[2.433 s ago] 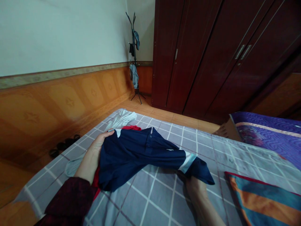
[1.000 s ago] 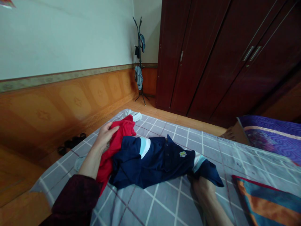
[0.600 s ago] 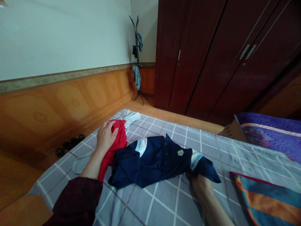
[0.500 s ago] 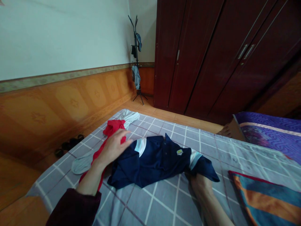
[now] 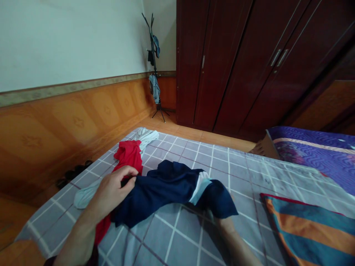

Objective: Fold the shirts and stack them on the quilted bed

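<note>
A navy polo shirt [image 5: 163,188] with pale blue sleeve bands lies bunched on the grey checked bed sheet [image 5: 238,173]. My left hand [image 5: 112,190] is closed in a pinch on the shirt's left edge. A red garment [image 5: 129,153] lies just behind and under that hand. Partly beneath the red one is a pale grey garment [image 5: 148,135]. My right forearm [image 5: 224,229] reaches in from the bottom edge. Its hand is hidden under the shirt's right sleeve.
A dark red wardrobe [image 5: 249,66] fills the far wall, with a coat stand [image 5: 154,74] holding clothes beside it. Dark sandals [image 5: 72,173] sit on the floor at the left. A purple quilt [image 5: 313,147] and an orange-and-blue blanket [image 5: 310,229] lie at the right.
My left hand let go of the red garment, moved right and took the navy shirt's left edge. The shirt is now folded over and bunched, and its chest logo is hidden.
</note>
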The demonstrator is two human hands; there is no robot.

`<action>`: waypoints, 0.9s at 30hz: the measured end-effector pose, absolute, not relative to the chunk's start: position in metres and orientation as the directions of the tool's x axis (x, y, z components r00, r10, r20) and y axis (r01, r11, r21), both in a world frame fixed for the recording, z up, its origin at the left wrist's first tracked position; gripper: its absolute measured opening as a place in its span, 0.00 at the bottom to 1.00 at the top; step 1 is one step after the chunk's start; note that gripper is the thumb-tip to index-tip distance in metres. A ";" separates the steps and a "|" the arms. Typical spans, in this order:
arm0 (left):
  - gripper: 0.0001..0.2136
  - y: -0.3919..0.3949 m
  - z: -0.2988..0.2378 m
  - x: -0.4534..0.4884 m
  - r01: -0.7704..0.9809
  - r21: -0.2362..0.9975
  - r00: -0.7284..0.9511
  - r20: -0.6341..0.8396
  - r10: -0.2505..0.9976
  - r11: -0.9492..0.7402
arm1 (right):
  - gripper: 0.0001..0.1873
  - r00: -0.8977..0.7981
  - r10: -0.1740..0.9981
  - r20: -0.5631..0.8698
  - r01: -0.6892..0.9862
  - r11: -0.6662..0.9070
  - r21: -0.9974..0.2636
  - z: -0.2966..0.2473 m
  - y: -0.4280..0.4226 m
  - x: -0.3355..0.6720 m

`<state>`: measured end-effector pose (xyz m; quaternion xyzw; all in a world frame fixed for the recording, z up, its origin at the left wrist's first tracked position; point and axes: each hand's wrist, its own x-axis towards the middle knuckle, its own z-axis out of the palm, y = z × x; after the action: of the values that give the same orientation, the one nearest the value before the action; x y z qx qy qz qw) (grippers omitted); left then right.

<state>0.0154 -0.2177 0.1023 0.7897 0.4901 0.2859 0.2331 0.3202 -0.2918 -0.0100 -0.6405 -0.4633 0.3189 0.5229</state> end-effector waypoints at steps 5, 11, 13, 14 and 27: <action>0.14 -0.253 0.076 0.060 0.505 0.750 0.605 0.045 0.795 -0.427 | 0.08 0.066 0.938 0.340 0.353 0.297 -0.887 0.013 -0.310 0.262; 0.25 -0.253 0.047 0.072 0.240 0.970 0.738 -0.161 0.655 -0.032 | 0.16 -0.307 0.766 0.565 0.348 0.643 -0.682 0.034 -0.328 0.230; 0.25 -0.250 0.042 0.071 0.157 0.983 0.752 -0.179 0.634 0.092 | 0.16 -0.236 0.751 0.617 0.359 0.657 -0.663 0.037 -0.331 0.230; 0.25 -0.248 0.040 0.071 0.129 0.983 0.750 -0.184 0.635 0.132 | 0.16 -0.180 0.745 0.642 0.368 0.656 -0.659 0.037 -0.332 0.231; 0.07 -0.259 0.043 0.075 -0.097 0.822 0.699 -0.345 0.626 0.561 | 0.36 0.143 0.949 0.282 0.428 0.198 -0.882 -0.024 -0.295 0.280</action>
<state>0.0755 -0.2586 0.0431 0.4139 0.3197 0.2193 0.8236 0.2805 -0.2951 -0.0242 -0.5751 -0.5983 0.2654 0.4908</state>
